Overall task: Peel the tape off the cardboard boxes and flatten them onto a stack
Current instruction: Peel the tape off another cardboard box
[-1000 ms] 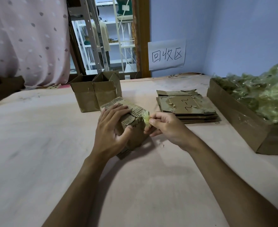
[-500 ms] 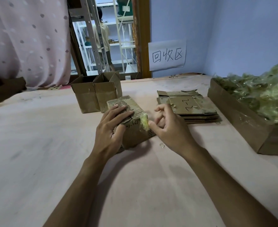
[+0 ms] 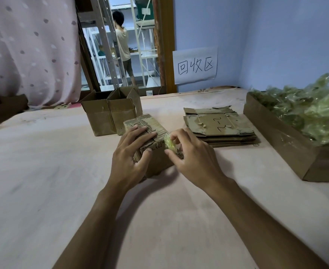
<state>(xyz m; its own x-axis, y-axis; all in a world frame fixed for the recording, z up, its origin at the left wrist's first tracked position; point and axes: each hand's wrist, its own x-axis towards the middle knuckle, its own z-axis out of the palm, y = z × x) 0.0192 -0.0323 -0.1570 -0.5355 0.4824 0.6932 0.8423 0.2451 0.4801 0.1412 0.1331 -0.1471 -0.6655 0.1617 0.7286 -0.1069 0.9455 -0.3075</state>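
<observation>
A small worn cardboard box [image 3: 150,125] sits on the table in front of me, its top stripped down to bare corrugation. My left hand [image 3: 132,154] grips its near left corner, fingers flat on top and thumb on the front face. My right hand [image 3: 192,154] pinches a crumpled wad of yellowish tape [image 3: 169,143] at the box's right edge. To the right lies a stack of flattened boxes [image 3: 220,126], the top one marked "2-2".
Two open cardboard boxes [image 3: 109,113] stand just behind the one I hold. A long cardboard tray [image 3: 284,138] heaped with peeled tape [image 3: 311,109] runs along the right edge. A paper sign hangs on the blue wall; a person stands beyond the doorway.
The box has been turned and now rests more squarely on the table. My right hand has shifted onto its right edge, still pinching the tape wad.
</observation>
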